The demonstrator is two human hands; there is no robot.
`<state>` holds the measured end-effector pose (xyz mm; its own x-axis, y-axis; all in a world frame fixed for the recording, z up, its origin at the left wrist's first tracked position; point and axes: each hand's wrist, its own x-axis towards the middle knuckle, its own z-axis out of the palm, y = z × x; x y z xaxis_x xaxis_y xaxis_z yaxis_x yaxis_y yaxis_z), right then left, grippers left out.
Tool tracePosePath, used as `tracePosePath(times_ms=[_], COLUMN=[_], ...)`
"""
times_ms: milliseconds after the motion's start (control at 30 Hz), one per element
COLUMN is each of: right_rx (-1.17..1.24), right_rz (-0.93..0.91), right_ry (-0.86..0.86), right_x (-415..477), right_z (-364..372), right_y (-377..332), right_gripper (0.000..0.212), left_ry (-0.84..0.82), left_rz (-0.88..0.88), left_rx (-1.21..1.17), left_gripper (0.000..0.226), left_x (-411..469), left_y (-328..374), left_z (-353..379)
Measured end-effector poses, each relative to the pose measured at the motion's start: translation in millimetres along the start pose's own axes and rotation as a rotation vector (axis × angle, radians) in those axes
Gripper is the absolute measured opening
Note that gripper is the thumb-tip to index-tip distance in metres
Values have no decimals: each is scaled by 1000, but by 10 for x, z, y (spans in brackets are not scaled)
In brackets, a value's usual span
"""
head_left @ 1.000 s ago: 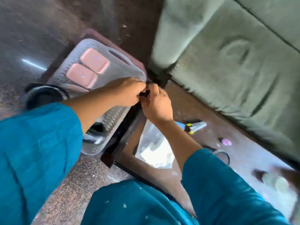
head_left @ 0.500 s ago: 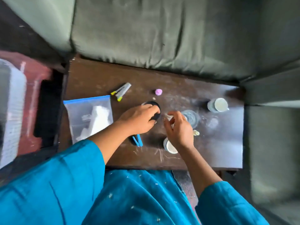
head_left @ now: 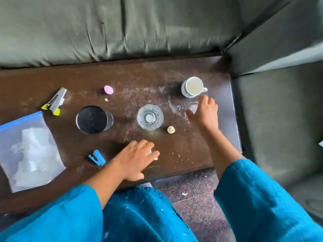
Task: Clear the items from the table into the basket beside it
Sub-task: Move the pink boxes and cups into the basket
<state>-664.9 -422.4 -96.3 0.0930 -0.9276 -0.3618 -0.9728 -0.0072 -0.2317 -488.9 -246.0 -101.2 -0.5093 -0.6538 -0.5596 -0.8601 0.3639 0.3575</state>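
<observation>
On the dark wooden table [head_left: 201, 151] lie a zip bag [head_left: 29, 151] with white contents, a grey clip with yellow tips [head_left: 54, 102], a small pink piece [head_left: 108, 89], a dark tumbler [head_left: 93, 119], a clear glass [head_left: 150, 117], a white mug [head_left: 193, 87], a small cream piece [head_left: 171, 130] and a blue stapler [head_left: 97, 159]. My left hand [head_left: 134, 161] is curled over a small white thing [head_left: 155, 157] near the front edge, mostly hiding it. My right hand [head_left: 206, 114] has its fingers spread around a tipped clear glass [head_left: 181, 107]. The basket is out of view.
A grey-green sofa [head_left: 122, 28] runs along the table's far side, with another cushion [head_left: 279, 119] along its right side. Speckled floor [head_left: 195, 198] shows below the front edge, between my teal sleeves. White crumbs dot the wood near the front right.
The view swung from the basket on the left back to the table. My left hand left the dark tumbler for the front edge. My right hand reached farther right to the tipped glass.
</observation>
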Motion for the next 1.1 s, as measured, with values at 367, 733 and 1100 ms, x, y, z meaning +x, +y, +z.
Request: tracePosePath(times_ms=[367,733,1100], right_rx=[-122,22,72], right_rz=[-15,130,-140], right_ry=[-42,45,95], right_x=[716,517,-419], right_z=[215,99,-348], right_y=[-94,-286,-1641], right_gripper=[97,60,60], left_ry=[-72,92,387], left_rz=[-38,-26,-177], left_rx=[38,-181,-197], left_gripper=[70,71,70], left_x=[250,109,-1101], left_y=[-233,-191,-355], left_z=[235,60,-383])
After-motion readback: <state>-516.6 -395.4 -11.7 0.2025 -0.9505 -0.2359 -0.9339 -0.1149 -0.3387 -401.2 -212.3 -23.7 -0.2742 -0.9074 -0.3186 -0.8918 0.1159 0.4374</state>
